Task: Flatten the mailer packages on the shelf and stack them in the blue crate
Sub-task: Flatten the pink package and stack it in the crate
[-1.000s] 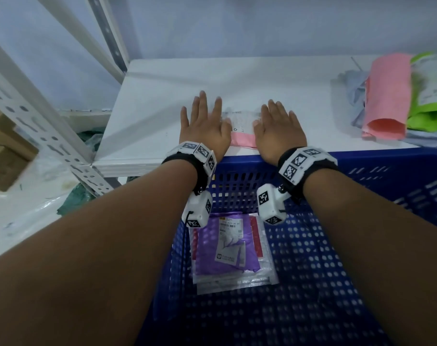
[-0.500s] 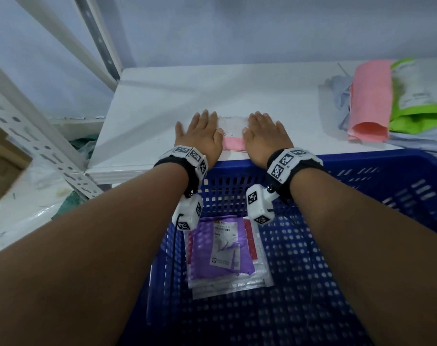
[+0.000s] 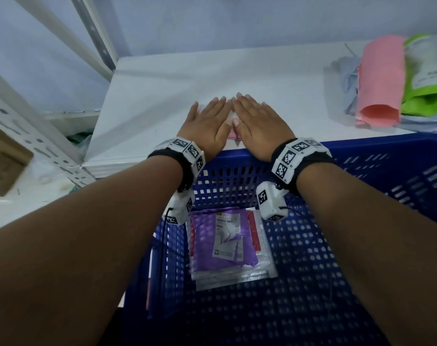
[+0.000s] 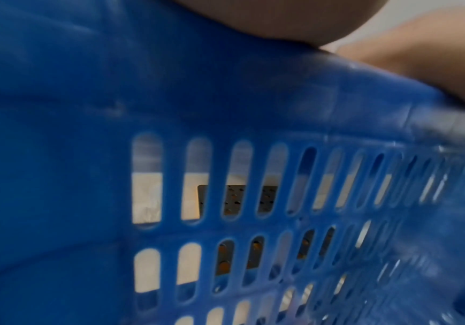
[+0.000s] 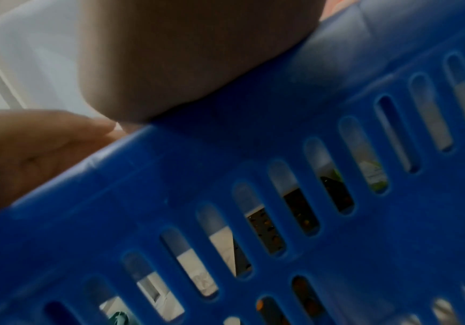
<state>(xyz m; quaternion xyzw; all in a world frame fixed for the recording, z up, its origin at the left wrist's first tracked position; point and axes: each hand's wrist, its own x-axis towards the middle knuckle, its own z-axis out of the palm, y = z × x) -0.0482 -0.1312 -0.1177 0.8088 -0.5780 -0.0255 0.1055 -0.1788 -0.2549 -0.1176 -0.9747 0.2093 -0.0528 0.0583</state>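
Note:
A pink mailer (image 3: 232, 129) lies on the white shelf (image 3: 162, 88) at its front edge, almost wholly covered by my hands. My left hand (image 3: 207, 121) and right hand (image 3: 256, 121) press flat on it side by side, fingers straight, fingertips nearly meeting. The blue crate (image 3: 362, 221) sits just below the shelf edge. In it lies a flat stack topped by a purple mailer (image 3: 222, 243) with a white label. Both wrist views show only the crate's slotted wall (image 4: 225, 110) (image 5: 281, 176) and the heels of my hands.
A heap of mailers sits at the shelf's right end: a pink one (image 3: 379, 81), a green one (image 3: 427, 78) and grey ones (image 3: 344, 73). White slotted shelf uprights (image 3: 25, 126) stand at the left, with cardboard boxes (image 3: 2, 168) beyond.
My hands slid together over the pink mailer; a second ago they lay apart with the mailer's label showing between them, now they cover nearly all of it.

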